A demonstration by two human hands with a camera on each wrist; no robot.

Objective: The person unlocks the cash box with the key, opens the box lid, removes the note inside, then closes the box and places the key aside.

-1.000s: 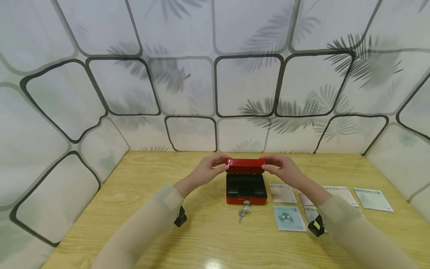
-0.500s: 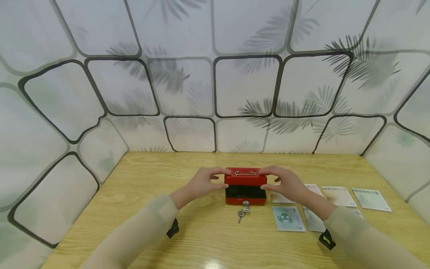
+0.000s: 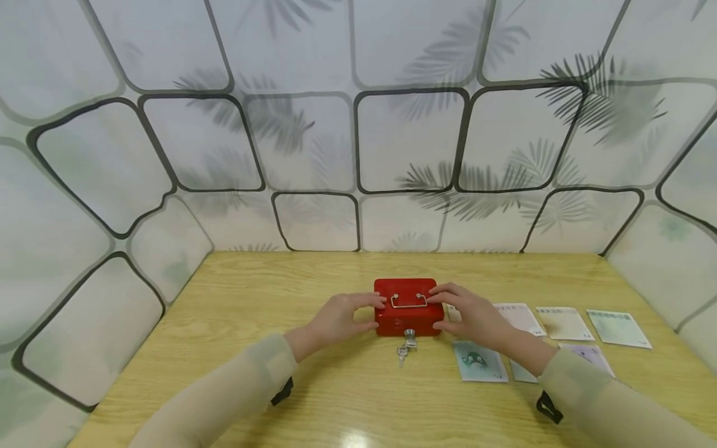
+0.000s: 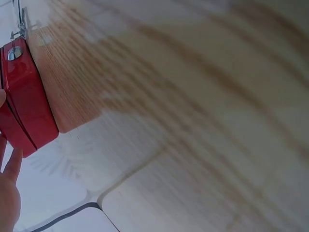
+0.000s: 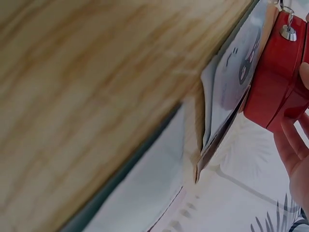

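A red metal cash box (image 3: 404, 320) stands on the table with its lid down, and a wire handle (image 3: 409, 305) lies on top. A lock (image 3: 410, 338) sits in its front, with keys (image 3: 402, 353) hanging from it. My left hand (image 3: 338, 320) touches the box's left side, its fingers stretched to the lid's edge and the thumb lower at the front corner. On the opposite side, my right hand (image 3: 473, 317) rests fingertips on the lid, thumb by the front right corner. Both wrist views show fingers against the red box, partly cut off by the frame.
Right of the box lie several printed paper notes in two rows, among them a blue one (image 3: 480, 361), a green one (image 3: 618, 328) and a purple one (image 3: 588, 356). My right forearm passes over some of them. A patterned curtain (image 3: 411, 143) hangs behind the wooden table (image 3: 269, 274).
The lid has swung forward and down from raised to lying flat, hiding the black tray inside. Both hands moved down and nearer with it.
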